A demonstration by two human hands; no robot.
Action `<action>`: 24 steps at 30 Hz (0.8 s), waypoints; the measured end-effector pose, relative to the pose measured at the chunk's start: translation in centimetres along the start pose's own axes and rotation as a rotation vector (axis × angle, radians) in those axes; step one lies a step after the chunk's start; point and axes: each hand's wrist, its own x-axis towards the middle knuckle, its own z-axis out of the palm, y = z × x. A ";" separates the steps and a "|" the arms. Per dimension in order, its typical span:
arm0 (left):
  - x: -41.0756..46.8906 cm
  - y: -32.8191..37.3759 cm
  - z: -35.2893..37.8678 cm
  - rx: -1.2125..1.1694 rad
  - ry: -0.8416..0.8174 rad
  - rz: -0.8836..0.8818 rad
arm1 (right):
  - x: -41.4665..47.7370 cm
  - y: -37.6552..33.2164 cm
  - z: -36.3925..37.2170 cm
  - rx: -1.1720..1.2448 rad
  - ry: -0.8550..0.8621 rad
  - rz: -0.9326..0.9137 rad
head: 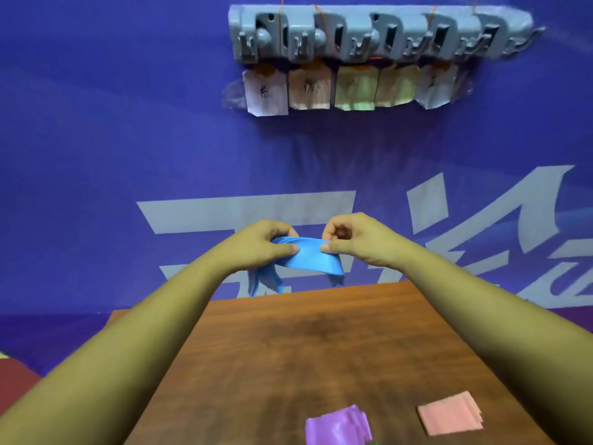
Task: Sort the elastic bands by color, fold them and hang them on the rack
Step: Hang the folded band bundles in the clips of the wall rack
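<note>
Left hand [259,246] and right hand [356,243], thumb-and-finger tight on one blue band [313,259] above the table [321,345].

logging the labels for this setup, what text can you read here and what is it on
White tag under the rack: one handwritten mark, too blurred to read.
Pink tag: one handwritten mark, too blurred.
First green tag, second green tag, last pale tag: nothing legible.
Blue banner: big grey characters, partly hidden, unreadable.
Nothing can be quoted.
</note>
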 end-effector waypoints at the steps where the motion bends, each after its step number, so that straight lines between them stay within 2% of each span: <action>1: 0.1 0.7 -0.3 0.024 0.015 0.012 | 0.0 -0.3 -0.5 -0.002 0.006 -0.013; 6: 0.8 4.0 -1.9 -0.001 0.076 0.061 | -0.1 -2.0 -3.5 0.063 0.048 -0.084; 13: 1.3 8.2 -4.7 -0.052 -0.004 0.075 | -0.5 -4.3 -8.3 0.175 0.055 -0.124; 18: 1.3 9.6 -5.2 -0.042 0.031 0.095 | -0.7 -5.7 -9.9 0.118 0.073 -0.225; 24: 1.8 11.0 -4.9 -0.142 0.084 0.064 | -1.1 -5.6 -11.6 0.091 0.074 -0.267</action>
